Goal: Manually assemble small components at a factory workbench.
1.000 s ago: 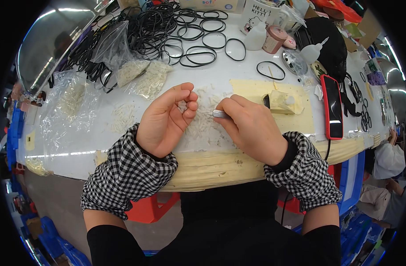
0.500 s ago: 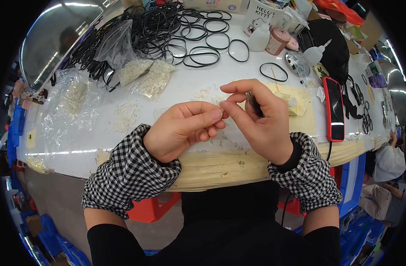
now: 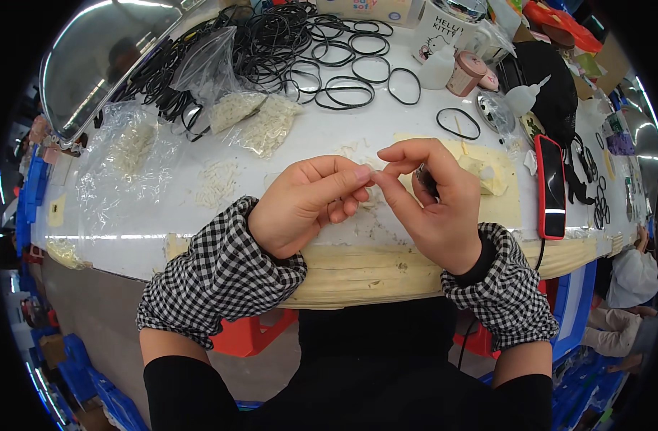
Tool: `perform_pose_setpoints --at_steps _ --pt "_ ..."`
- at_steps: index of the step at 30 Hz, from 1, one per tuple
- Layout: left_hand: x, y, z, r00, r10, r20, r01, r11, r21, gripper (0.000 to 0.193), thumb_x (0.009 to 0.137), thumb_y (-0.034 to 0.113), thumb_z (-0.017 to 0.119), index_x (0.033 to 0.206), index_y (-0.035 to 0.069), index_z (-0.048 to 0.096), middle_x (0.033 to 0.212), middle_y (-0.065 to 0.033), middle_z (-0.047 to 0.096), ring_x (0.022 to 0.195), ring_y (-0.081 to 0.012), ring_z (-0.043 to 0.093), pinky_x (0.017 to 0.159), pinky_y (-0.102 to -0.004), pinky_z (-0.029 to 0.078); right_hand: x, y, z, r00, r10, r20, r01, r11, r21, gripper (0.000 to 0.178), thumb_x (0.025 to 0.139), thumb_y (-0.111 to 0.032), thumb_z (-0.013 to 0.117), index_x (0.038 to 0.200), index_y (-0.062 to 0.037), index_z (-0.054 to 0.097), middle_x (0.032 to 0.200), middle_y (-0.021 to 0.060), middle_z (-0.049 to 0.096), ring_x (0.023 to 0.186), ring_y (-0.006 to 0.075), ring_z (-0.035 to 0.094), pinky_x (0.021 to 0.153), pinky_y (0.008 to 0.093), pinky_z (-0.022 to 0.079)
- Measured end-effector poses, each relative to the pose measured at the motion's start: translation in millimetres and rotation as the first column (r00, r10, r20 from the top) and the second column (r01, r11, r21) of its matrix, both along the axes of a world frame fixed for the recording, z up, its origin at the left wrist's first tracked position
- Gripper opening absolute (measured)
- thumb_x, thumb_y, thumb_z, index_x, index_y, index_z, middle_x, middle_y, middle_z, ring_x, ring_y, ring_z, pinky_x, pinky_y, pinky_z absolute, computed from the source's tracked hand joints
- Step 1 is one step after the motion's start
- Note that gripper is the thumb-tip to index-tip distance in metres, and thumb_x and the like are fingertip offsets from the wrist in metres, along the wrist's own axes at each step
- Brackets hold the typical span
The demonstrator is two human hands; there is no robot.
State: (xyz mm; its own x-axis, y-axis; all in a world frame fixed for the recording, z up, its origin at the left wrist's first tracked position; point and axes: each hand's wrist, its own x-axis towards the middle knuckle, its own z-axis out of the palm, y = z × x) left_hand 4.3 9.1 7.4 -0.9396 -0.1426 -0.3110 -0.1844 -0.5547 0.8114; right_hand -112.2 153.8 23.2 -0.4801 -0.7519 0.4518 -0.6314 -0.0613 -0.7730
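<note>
Above the table's front edge, my left hand [image 3: 300,201] is closed in a pinch, thumb against forefinger. Whatever is between those fingertips is too small to make out. My right hand [image 3: 447,208] meets it, its thumb tip touching or almost touching the left fingertips and its forefinger arched above. Curled fingers of the right hand keep a small dark object [image 3: 425,182] in the palm; its kind is mostly hidden. Beyond the left hand, small pale slender pieces [image 3: 217,183] lie loose on the white table [image 3: 192,248].
Clear bags of pale pieces [image 3: 268,129] stand behind, beside a heap of black cord loops [image 3: 271,43] and separate black rings [image 3: 347,93]. At right are yellow paper [image 3: 505,205], a red-cased phone [image 3: 551,190], a squeeze bottle [image 3: 524,97], a pink jar [image 3: 467,74] and a white mug [image 3: 429,36].
The view has shifted slightly, so the table things sit a little farther right. Both hands keep nearly the same pose; the right thumb and left fingertips have come closer together.
</note>
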Motion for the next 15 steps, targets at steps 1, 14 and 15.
perform_pose_setpoints --at_steps 1,14,15 --pt "0 0 -1 1.0 0.005 -0.006 -0.005 1.0 -0.013 0.018 0.093 0.02 0.053 0.092 0.003 0.059 0.077 0.002 0.055 0.065 -0.0033 0.046 0.053 -0.0146 0.035 0 0 -2 1.0 0.004 -0.022 -0.004 1.0 -0.009 0.02 0.078 -0.002 0.066 0.096 -0.0039 0.059 0.078 0.0046 0.062 0.068 0.0101 0.063 0.05 0.02 0.042" --pt "-2 0 -3 0.995 -0.022 -0.098 0.04 0.982 0.186 0.021 0.097 0.025 0.046 0.086 0.007 0.049 0.074 0.0033 0.047 0.062 -0.0045 0.035 0.058 -0.0171 0.032 -6 -3 -7 0.897 0.012 -0.441 0.044 0.992 0.116 0.03 0.081 -0.032 0.067 0.079 -0.0057 0.054 0.066 0.0058 0.054 0.055 0.0219 0.056 0.047 0.0301 0.043" --pt "-2 -1 -3 0.994 -0.03 -0.105 0.051 0.979 0.197 0.021 0.097 0.025 0.045 0.087 0.007 0.049 0.074 0.0032 0.047 0.062 -0.0045 0.035 0.058 -0.0171 0.032 -6 -3 -10 0.887 -0.002 -0.462 0.055 0.993 0.102 0.031 0.081 -0.033 0.066 0.078 -0.0061 0.053 0.066 0.0054 0.054 0.055 0.0225 0.055 0.047 0.0306 0.042"
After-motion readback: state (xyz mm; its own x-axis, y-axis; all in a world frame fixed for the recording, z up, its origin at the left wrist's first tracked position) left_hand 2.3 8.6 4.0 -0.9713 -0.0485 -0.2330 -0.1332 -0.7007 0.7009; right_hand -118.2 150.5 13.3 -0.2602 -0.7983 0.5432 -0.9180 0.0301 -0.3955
